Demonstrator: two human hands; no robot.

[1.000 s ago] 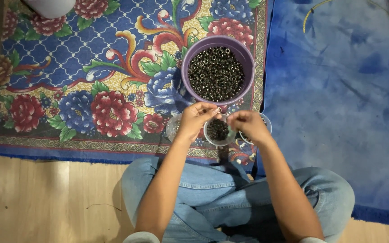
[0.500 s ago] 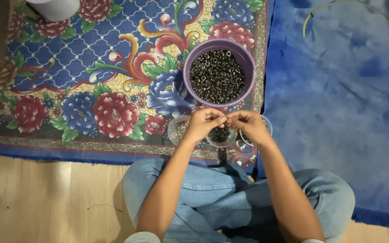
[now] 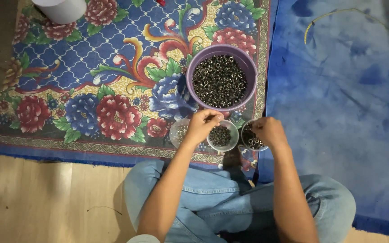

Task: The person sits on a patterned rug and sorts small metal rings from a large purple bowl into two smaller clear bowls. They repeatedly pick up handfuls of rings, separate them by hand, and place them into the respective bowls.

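Both hands [image 3: 235,128] pinched shut, contents unclear, over small cups [image 3: 222,136] beside purple bowl [image 3: 244,60], near rug edge [image 3: 263,90].

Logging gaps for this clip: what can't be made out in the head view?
- Whether the left hand pinches a piece: too small, fingers curled.
- Right hand grasp: hidden by its own fist.
- Left small cup contents: partly covered by the left hand.
- White container: cut off by the top edge.

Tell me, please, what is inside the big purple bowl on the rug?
The purple bowl is filled nearly to the rim with small dark metal rings. They cover its bottom, so anything beneath them cannot be seen.
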